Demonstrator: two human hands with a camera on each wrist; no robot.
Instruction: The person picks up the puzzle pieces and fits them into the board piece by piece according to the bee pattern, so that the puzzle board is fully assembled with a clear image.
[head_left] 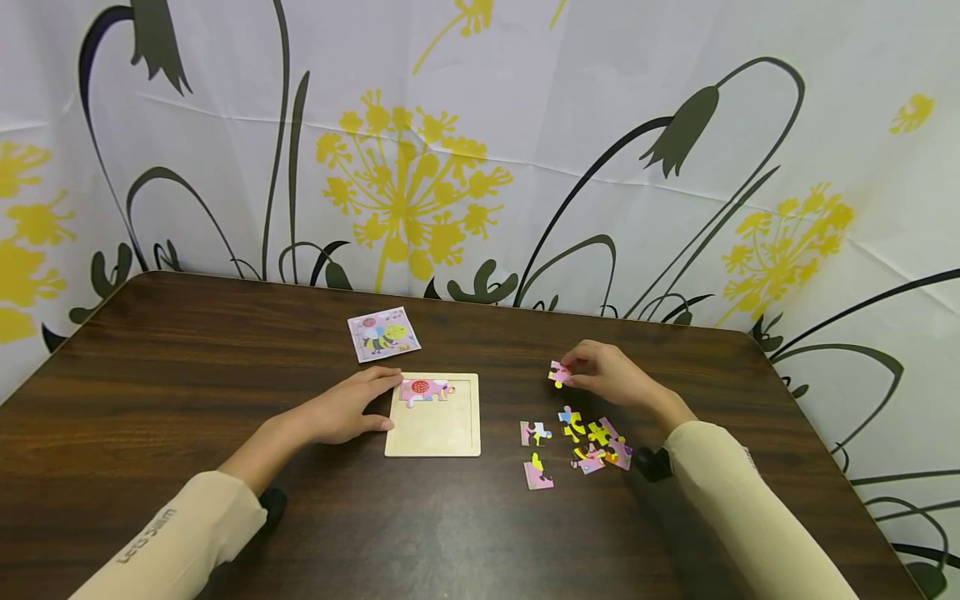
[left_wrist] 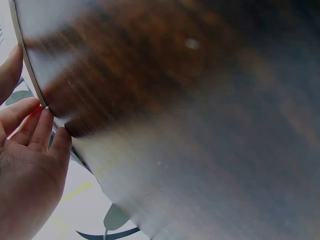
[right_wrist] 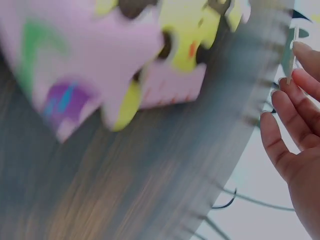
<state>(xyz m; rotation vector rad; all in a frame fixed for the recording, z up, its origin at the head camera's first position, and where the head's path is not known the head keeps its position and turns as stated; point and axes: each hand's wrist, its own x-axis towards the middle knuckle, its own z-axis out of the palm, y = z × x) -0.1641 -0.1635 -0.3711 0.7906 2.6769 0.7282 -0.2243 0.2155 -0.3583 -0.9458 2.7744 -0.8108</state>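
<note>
Two hands, one wooden tray, one picture card and one held puzzle piece show in the head view; the right hand (head_left: 617, 375), right of centre, has thumb and fingertips pinched on the held puzzle piece (head_left: 558, 374); the left hand (head_left: 348, 410), left of centre, has thumb and fingers spread apart, touching the left edge of the wooden tray (head_left: 435, 437) at mid-frame; one assembled strip (head_left: 422, 390) lies in the tray's upper left, its count of pieces unclear; on the table, right of the tray, lie two separate pieces, an upper one (head_left: 526, 433) and a lower one (head_left: 536, 477), then a yellow and blue piece (head_left: 575, 428) and, just beside it, a tight cluster (head_left: 618, 454) too crowded to count surely; the picture card (head_left: 384, 334), with a striped bee, lies above the tray; flowered cloth (head_left: 570, 100) fills the upper frame behind the dark table (head_left: 337, 533); the right fingers cover the held piece's right side, and the left fingertips overlap the tray's upper left corner; the held piece's yellow knob points toward the bottom of the frame; in the right wrist view it appears edge-on at upper right, its long axis nearly upright; the strip's long axis runs left to right.
</note>
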